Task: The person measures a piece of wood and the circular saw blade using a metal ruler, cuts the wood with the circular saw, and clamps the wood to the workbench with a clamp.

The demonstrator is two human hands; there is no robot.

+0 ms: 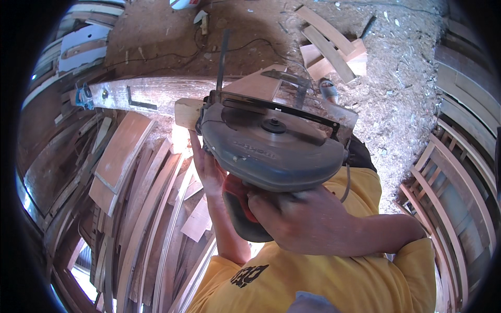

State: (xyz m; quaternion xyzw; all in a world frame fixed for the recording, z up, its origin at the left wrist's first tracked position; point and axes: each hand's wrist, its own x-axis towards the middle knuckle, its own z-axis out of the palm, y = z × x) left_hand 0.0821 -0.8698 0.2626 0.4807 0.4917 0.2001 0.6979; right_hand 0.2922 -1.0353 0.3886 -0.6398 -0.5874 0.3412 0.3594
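Note:
A large, dusty circular saw (271,156) is raised in front of my chest, its blade guard and round blade hub facing up. My right hand (308,216) wraps around its dark handle with a red part (237,195). At the saw's left end, my left hand (209,172) supports it, the fingers partly hidden behind the guard. Close to those fingertips, the end of a pale wooden piece (188,113) sticks out from behind the saw. A thin metal rod (223,60) stands up from the saw's left side.
Behind the saw runs a long worn workbench (162,88) with a small blue tool (83,97) at its far left end. Stacked boards (141,208) fill the left, and curved wooden frames (443,193) lean at right. Cut planks (329,52) and a dark cable (255,43) lie on the floor.

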